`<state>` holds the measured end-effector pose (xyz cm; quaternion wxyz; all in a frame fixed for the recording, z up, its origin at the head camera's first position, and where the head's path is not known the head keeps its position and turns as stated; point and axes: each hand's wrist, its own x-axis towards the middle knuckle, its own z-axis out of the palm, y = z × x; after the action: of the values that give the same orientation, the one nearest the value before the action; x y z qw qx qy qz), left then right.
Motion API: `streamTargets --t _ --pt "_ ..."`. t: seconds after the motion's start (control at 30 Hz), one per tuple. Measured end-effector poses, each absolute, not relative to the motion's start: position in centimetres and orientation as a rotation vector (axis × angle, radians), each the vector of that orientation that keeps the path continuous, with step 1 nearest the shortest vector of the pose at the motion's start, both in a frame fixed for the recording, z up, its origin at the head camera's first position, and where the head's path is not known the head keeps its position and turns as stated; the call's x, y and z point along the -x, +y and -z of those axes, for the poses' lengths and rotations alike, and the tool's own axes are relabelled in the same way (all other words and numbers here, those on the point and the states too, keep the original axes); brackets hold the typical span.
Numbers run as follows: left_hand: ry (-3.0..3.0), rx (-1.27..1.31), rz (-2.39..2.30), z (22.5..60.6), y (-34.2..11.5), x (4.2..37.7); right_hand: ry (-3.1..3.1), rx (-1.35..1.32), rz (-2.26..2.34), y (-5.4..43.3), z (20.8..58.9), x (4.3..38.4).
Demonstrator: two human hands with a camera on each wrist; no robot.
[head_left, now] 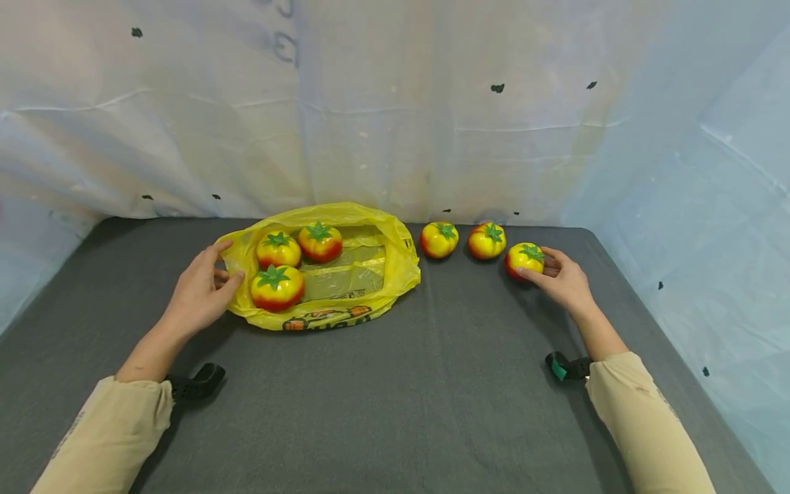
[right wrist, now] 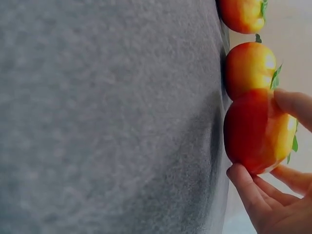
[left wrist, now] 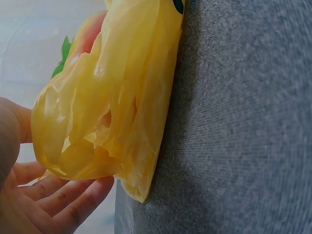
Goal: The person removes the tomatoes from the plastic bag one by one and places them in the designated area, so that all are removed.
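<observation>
My right hand (head_left: 564, 280) pinches a shiny yellow-and-red toy tomato (right wrist: 253, 136) between thumb and fingers, at the right end of a row. Two more such tomatoes, a middle one (head_left: 487, 241) and a left one (head_left: 439, 240), stand to its left. My left hand (head_left: 202, 285) is at the left rim of a yellow plastic bag (head_left: 404, 264), its fingers spread and touching the plastic. The bag lies with its mouth wide apart. Inside, at its left side, sit three tomatoes: a front one (head_left: 278, 288), a rear-left one (head_left: 278, 250) and a rear-right one (head_left: 320, 243).
A dark grey cloth-covered table (head_left: 395, 405) lies under everything. Pale plastic sheeting (head_left: 382, 123) hangs right behind the bag and the row, and more sheeting (head_left: 710, 226) rises at the right. Black straps with wrist mounts sit at both sleeves.
</observation>
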<state>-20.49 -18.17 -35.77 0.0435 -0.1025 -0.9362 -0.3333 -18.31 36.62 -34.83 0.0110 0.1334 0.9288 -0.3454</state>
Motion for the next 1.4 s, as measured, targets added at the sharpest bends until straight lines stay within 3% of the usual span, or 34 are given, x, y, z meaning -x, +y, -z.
streamTargets --t 0.5,1.4 --pt "-2.854 0.322 1.015 35.9 -18.2 20.4 2.895 -0.666 1.128 37.3 34.8 20.5" --pt "-2.857 0.317 1.04 36.0 -18.3 20.5 2.9 -0.688 1.167 37.4 36.2 22.1"
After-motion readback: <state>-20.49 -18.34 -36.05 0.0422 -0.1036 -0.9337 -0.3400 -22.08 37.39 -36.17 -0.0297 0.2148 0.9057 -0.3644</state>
